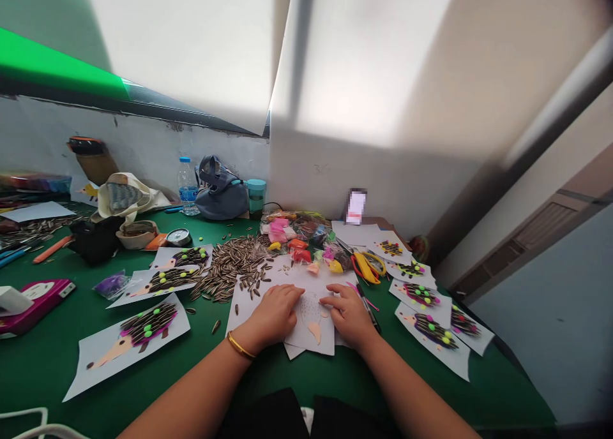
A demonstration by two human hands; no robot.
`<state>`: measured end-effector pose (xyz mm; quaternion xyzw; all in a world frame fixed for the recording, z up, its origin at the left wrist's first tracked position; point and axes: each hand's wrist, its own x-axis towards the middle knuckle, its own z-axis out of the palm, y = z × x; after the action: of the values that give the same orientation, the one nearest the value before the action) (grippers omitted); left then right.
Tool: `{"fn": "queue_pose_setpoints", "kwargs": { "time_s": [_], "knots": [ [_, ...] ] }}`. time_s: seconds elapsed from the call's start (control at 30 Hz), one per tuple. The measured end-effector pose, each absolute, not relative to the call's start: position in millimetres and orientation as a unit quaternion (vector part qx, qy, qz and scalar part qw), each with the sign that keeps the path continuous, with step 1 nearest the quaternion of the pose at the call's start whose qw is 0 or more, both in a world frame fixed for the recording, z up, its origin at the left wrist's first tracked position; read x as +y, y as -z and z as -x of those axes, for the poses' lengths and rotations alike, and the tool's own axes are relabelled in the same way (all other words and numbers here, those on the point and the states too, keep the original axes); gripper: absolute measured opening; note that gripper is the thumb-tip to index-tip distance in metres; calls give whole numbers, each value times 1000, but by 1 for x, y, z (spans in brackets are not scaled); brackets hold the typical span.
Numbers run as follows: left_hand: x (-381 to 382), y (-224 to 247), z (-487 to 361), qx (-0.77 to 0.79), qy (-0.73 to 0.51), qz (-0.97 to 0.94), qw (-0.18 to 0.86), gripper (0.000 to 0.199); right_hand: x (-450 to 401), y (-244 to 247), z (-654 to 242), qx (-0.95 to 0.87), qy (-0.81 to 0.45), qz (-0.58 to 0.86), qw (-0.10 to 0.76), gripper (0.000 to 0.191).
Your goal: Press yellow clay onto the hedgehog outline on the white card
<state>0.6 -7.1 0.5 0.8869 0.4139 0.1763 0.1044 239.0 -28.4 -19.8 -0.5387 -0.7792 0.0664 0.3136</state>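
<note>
Left hand [274, 311] and right hand [350, 314], fingers partly spread, no grip seen, flank the hedgehog drawing [310, 307], centre worktop [205, 369]. Peach snout [315, 332] in place; seeds [154, 318] and dots [148, 334], present on nearby cards [105, 338], absent: judged early stage.

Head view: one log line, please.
left hand: on white paper | right hand: beside peach clay piece | striped brown seeds: heaped

The green desk [201, 375] carries a heap of striped seeds [227, 267] left of centre, finished hedgehog cards [127, 343] toward both sides, a magenta device [45, 302] near the left edge, and yellow-handled scissors [368, 268] right of centre.
</note>
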Motion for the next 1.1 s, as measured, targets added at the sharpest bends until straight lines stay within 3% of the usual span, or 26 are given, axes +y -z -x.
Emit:
{"fn": "queue_pose_setpoints", "kwargs": {
  "time_s": [0.43, 1.1],
  "knots": [
    [-6, 1, 0, 413, -174, -888, 102, 59, -29, 18, -240, -768, -64, 543, 334, 45],
    [-5, 4, -1, 412, -179, -888, 104, 60, -34, 14, -235, -793, -34, 538, 282, 43]
  ]
}}
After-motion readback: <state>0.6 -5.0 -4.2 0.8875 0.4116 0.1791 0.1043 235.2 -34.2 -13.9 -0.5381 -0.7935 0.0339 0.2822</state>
